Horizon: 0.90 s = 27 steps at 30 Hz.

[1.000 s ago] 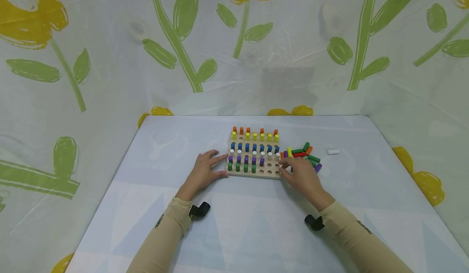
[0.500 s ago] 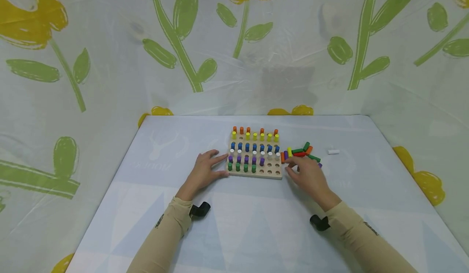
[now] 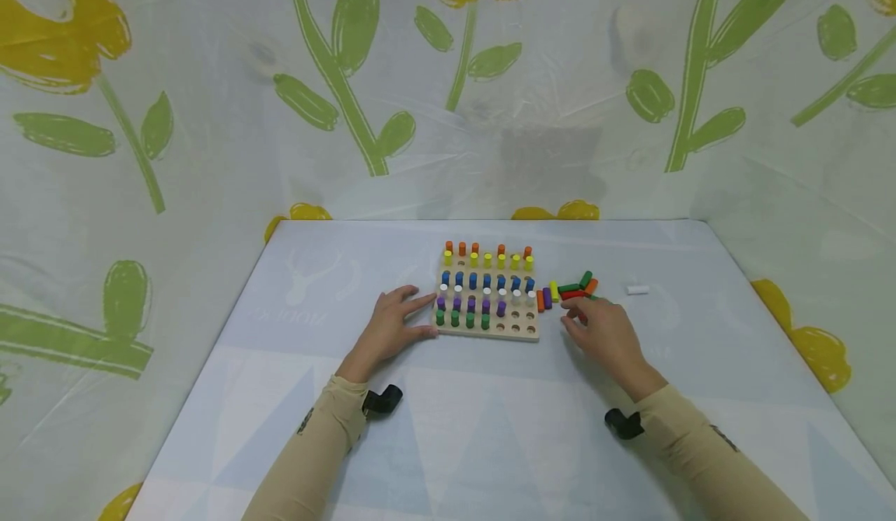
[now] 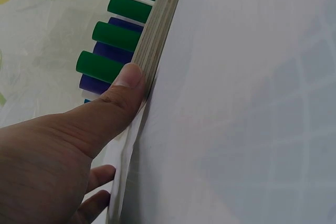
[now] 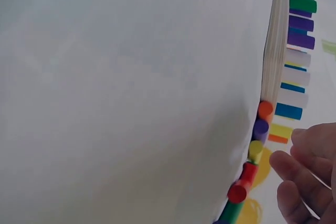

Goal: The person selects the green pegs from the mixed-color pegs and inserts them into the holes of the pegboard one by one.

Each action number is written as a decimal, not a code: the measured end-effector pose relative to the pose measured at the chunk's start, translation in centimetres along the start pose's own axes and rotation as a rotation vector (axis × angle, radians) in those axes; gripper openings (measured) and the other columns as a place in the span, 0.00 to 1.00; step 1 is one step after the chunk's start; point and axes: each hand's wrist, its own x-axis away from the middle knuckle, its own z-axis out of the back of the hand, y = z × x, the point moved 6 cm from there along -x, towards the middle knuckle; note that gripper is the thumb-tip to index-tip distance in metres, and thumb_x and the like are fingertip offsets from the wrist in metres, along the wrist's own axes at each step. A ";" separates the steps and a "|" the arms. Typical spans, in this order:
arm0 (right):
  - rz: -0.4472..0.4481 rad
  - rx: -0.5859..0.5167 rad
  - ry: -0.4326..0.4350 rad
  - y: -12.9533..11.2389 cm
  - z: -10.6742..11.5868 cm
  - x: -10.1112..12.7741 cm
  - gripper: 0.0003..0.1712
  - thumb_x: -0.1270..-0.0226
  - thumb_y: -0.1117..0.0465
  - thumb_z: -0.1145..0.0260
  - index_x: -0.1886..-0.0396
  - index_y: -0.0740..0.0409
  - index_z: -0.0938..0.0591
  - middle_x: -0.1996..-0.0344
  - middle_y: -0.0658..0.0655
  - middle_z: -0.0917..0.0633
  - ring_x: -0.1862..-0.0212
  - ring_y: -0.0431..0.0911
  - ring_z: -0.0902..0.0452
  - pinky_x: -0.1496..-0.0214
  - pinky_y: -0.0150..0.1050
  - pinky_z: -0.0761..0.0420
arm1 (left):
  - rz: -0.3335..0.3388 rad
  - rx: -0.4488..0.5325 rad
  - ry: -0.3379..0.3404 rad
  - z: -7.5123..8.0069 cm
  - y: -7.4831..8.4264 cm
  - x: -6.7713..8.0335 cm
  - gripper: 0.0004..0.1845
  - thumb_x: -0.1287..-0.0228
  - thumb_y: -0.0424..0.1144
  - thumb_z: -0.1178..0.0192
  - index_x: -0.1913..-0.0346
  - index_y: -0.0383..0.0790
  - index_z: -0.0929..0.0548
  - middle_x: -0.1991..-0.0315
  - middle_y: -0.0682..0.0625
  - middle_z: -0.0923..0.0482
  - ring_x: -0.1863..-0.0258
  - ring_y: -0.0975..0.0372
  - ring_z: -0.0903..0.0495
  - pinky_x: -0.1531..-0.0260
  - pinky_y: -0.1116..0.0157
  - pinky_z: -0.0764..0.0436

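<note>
Pegboard point(image 3: 490, 335) sits on desk point(image 3: 448, 435); left hand point(image 3: 392, 323) touches its left side, grip spread. Right hand point(image 3: 607, 336) near loose pegs point(image 3: 572, 294), grip relaxed, empty, fingers slightly bent.

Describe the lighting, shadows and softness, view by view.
Head: even light, a soft shadow beside the bare right hand; left wrist: dimmer, the pale, blue-patterned tabletop looking soft; right wrist: also dim, a broad, soft-edged shadow near a red cylindrical peg.

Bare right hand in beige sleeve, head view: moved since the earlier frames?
Yes. The right hand has shifted rightward, away from the rectangular pale wooden pegboard.
</note>
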 end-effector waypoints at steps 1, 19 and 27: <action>0.000 -0.001 0.001 0.1 0.0 0.0 0.15 0.32 0.60 0.29 0.48 0.61 0.14 0.62 0.58 0.11 0.62 0.53 0.21 0.58 0.50 0.16 | -0.003 -0.001 0.001 0.0 0.0 0.0 0.38 0.40 0.56 0.28 0.27 0.54 0.26 0.26 0.40 0.36 0.24 0.45 0.43 0.23 0.41 0.57; -0.037 0.003 0.002 2.4 0.8 0.0 0.14 0.31 0.61 0.31 0.49 0.62 0.13 0.62 0.61 0.11 0.68 0.52 0.27 0.68 0.42 0.26 | 0.004 0.000 -0.003 0.0 0.1 0.0 0.39 0.41 0.55 0.27 0.27 0.54 0.26 0.26 0.40 0.36 0.23 0.45 0.43 0.23 0.41 0.57; -0.011 0.021 0.016 2.9 1.2 -0.1 0.15 0.34 0.65 0.30 0.48 0.63 0.13 0.58 0.65 0.12 0.67 0.53 0.25 0.66 0.46 0.25 | 0.013 0.003 -0.008 -0.2 -0.1 -0.1 0.39 0.41 0.56 0.28 0.26 0.55 0.27 0.25 0.41 0.37 0.23 0.45 0.43 0.23 0.42 0.58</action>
